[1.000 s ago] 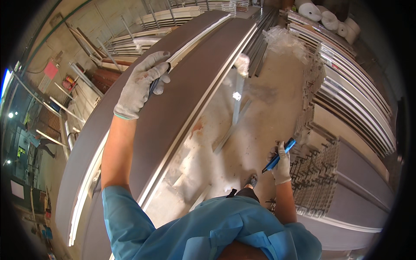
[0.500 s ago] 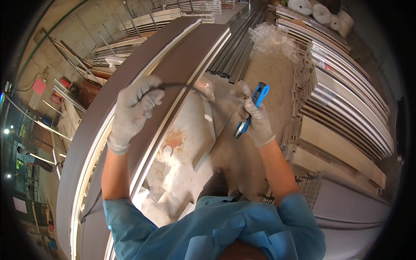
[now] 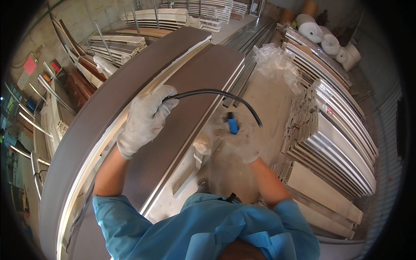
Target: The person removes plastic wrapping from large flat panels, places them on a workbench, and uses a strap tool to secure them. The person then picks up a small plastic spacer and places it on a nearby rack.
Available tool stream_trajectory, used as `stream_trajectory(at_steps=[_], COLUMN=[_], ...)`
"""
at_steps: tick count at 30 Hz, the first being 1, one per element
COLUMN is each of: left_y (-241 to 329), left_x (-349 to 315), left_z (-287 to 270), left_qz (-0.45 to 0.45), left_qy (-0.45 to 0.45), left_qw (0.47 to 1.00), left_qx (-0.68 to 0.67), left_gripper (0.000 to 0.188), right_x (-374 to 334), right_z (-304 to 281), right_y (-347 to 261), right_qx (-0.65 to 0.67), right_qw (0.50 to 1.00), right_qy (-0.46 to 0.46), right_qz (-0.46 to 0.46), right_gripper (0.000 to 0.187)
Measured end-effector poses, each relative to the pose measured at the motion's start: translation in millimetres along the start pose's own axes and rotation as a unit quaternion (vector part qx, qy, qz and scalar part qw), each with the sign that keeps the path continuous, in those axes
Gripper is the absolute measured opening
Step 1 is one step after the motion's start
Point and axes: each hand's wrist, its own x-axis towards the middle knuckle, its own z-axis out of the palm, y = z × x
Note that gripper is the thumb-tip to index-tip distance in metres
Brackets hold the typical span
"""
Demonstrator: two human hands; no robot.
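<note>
My gloved left hand (image 3: 147, 121) is closed around a black flexible strip (image 3: 212, 91), over the long dark brown panels. The strip's loose length arches to the right and its end hangs above the floor. My right hand (image 3: 240, 146), also gloved, is smeared by motion. A blue box cutter (image 3: 233, 125) is in its grip, below the arch and left of the strip's end; its blade cannot be made out. Beneath my left forearm lie two brown panels (image 3: 197, 76) with pale edges, side by side, and a light strip of gap between them.
Stacks of metal profiles (image 3: 338, 138) and pale boards (image 3: 325, 190) line the right side. Crumpled clear plastic (image 3: 277, 65) lies on the floor ahead, with white rolls (image 3: 310, 28) beyond. A clear bag (image 3: 202, 144) and a pale bar (image 3: 186, 181) are beside the panels.
My right hand with the box cutter has moved left and down. The left hand has shifted right and lower, and the strip's end now hangs farther right. The whole view has shifted.
</note>
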Motion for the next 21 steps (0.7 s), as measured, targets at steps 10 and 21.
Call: stream_trajectory(at_steps=[10, 21], left_y=[-67.9, -122.7], left_x=[55.7, 101.2], left_z=[42.0, 120.7], left_qz=[-0.093, -0.141], left_qy=[-0.049, -0.019], left_qw=[0.994, 0.976], left_qx=[-0.001, 0.164], left_gripper=[0.008, 0.012], right_x=[109.6, 258.6], right_z=[-43.5, -95.3], right_y=[75.4, 118.7], right_qx=[0.577, 0.404], right_qw=[0.815, 0.910], right_qy=[-0.025, -0.079], right_qz=[-0.041, 0.043], right_gripper=[0.060, 0.025])
